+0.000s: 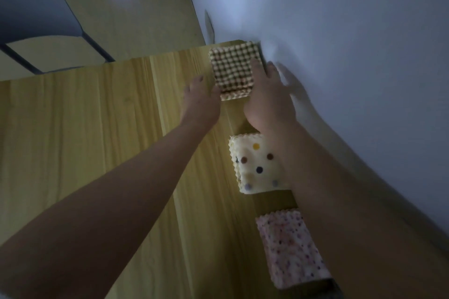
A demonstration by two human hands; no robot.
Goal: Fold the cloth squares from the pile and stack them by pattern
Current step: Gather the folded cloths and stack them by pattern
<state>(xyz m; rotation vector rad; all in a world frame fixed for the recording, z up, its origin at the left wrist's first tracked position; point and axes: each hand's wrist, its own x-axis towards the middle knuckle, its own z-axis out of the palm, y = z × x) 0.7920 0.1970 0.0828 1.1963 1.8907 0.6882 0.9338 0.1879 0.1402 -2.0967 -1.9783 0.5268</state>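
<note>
Your left hand (202, 102) and right hand (267, 99), fingers loosely spread, flank the checked stack (234, 70) at 12 o'clock; uneven squeezing could skew it.

A plain, dim indoor room, perhaps a home or small office, is showing here: a light wood-grain surface (97, 128) is sitting against a bare white wall (340, 31) on the right, and a chair (36, 19) is standing on glossy floor (145, 19) far left.

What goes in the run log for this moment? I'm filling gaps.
step: squaring checked stack | left hand: at its left edge | right hand: at its right edge | other stacks: big-dot, small-dot
</note>
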